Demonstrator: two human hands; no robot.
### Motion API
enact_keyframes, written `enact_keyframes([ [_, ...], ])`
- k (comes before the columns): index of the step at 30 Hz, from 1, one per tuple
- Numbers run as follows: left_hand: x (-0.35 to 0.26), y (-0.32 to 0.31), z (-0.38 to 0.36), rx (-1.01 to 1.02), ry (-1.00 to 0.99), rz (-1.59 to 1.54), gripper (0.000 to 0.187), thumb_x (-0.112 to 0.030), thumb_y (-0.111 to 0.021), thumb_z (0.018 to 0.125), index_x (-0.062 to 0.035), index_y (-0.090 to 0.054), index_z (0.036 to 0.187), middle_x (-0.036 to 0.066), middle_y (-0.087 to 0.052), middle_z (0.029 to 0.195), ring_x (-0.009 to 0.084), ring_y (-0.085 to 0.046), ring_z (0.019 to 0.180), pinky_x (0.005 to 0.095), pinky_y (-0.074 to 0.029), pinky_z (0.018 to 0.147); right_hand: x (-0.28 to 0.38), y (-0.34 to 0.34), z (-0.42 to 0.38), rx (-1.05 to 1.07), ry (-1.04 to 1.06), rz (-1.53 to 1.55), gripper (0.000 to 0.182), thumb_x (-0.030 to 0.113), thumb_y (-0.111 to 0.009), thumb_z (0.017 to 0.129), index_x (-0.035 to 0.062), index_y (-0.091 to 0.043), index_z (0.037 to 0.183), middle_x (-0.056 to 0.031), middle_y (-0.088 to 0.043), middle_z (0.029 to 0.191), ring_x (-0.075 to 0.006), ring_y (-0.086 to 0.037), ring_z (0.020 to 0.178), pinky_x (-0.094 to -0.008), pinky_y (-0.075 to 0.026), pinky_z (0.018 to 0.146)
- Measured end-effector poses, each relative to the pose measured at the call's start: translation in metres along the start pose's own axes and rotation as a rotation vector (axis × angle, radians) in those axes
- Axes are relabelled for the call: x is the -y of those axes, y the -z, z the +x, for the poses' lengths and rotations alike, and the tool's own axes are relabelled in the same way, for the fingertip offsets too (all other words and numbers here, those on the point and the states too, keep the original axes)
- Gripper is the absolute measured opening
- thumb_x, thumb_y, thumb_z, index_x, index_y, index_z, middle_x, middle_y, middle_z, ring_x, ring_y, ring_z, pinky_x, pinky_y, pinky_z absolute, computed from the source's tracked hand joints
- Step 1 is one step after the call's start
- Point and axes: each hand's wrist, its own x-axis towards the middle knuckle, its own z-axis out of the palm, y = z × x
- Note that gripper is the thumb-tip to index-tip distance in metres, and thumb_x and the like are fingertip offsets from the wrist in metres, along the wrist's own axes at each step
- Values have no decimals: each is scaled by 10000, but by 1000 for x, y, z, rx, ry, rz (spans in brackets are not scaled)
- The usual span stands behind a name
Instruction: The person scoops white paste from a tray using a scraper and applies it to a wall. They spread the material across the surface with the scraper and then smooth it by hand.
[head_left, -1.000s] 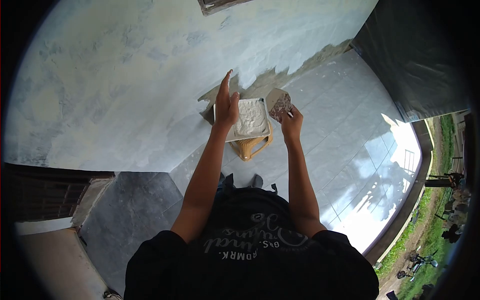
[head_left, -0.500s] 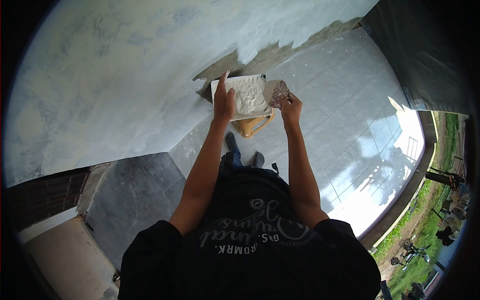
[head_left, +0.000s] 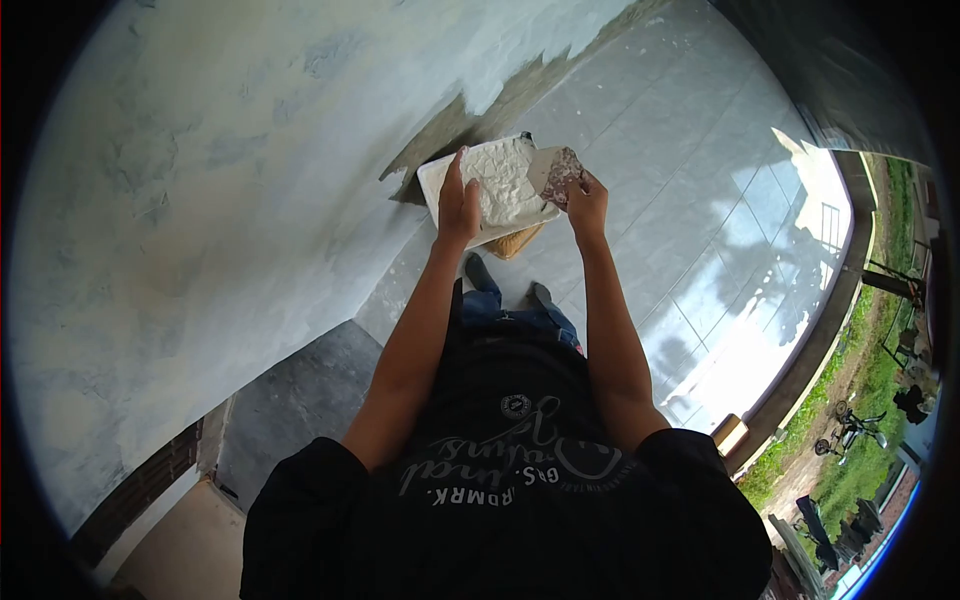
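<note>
A white tray (head_left: 430,178) filled with white paste (head_left: 500,180) is above a woven tan stool (head_left: 515,243). My left hand (head_left: 460,203) is at the tray's left part, fingers stretched out and thumb apart; whether it holds a tool is hidden. My right hand (head_left: 587,205) grips a flat scraper (head_left: 558,176) with a stained, reddish-brown and grey face, its pale edge over the right side of the paste.
A wall (head_left: 250,180) with whitish coating and a bare grey strip low down rises on the left. Grey tiled floor (head_left: 640,130) spreads to the right, with sunlit patches. My feet (head_left: 480,272) are below the stool. Outside are grass and a bicycle (head_left: 850,430).
The view has turned, so the tray looks tilted and less of the stool shows. The scraper remains in my right hand, and my left hand stays at the tray.
</note>
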Motion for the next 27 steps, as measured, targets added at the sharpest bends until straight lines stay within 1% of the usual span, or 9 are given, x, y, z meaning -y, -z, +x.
enact_keyframes([
  [2,7,3,-1,16,37,-40,643,-133,-414,874,114,-339,1463,289,-420,1495,370,-374,1429,423,-232,1205,-4,-1,-4,38,14,-135,271,72,-564,964,-59,-638,1189,-87,-699,987,-133,-686,808,-297,-615,716],
  [6,19,8,-4,68,87,-39,632,-138,-410,876,113,-356,1454,290,-425,1487,375,-381,1422,427,-243,1198,-8,-11,-20,41,-184,62,264,44,-574,952,-57,-623,1191,-94,-690,1015,-152,-689,841,-313,-621,758],
  [8,34,7,-7,79,89,-42,619,-149,-416,888,129,-357,1438,324,-421,1461,420,-384,1401,430,-249,1193,-20,-16,-27,-14,-132,151,226,32,-651,884,-47,-677,1094,-74,-709,904,-105,-655,807,-259,-532,649],
  [9,37,8,-10,90,103,-42,619,-149,-416,888,129,-357,1438,324,-421,1461,420,-384,1401,430,-249,1193,-22,-18,-32,-21,-147,147,226,32,-651,884,-47,-677,1094,-74,-709,904,-105,-655,807,-259,-532,649],
  [12,49,7,-14,100,139,-60,618,-146,-410,888,125,-359,1440,322,-415,1466,423,-373,1409,435,-241,1198,-26,-19,-36,9,-204,158,255,-12,-650,868,-59,-659,1119,-90,-700,972,-134,-666,824,-268,-567,645],
  [14,59,5,-19,110,166,-53,613,-148,-404,893,122,-360,1441,321,-409,1472,424,-370,1410,437,-238,1199,-30,-20,-36,31,-367,206,269,-29,-611,902,-88,-604,1164,-122,-674,1057,-202,-695,890,-341,-619,819],
  [18,77,-1,-23,130,228,-17,610,-152,-400,899,119,-358,1444,318,-409,1473,423,-369,1410,437,-238,1199,-55,-18,-18,73,-521,179,251,-18,-602,910,-110,-598,1144,-134,-673,1057,-220,-699,898,-353,-619,834],
  [26,119,-23,-21,123,329,36,620,-173,-409,904,117,-352,1449,321,-406,1477,430,-369,1410,444,-247,1197,-113,-18,35,249,-557,117,249,17,-564,945,-95,-593,1166,-141,-671,1088,-217,-695,947,-328,-608,852],
  [27,124,-26,-20,124,345,36,620,-173,-409,904,117,-352,1449,321,-406,1477,430,-369,1410,444,-247,1197,-116,-19,41,292,-512,53,259,26,-567,946,-93,-592,1174,-142,-672,1086,-209,-693,938,-324,-606,837],
])
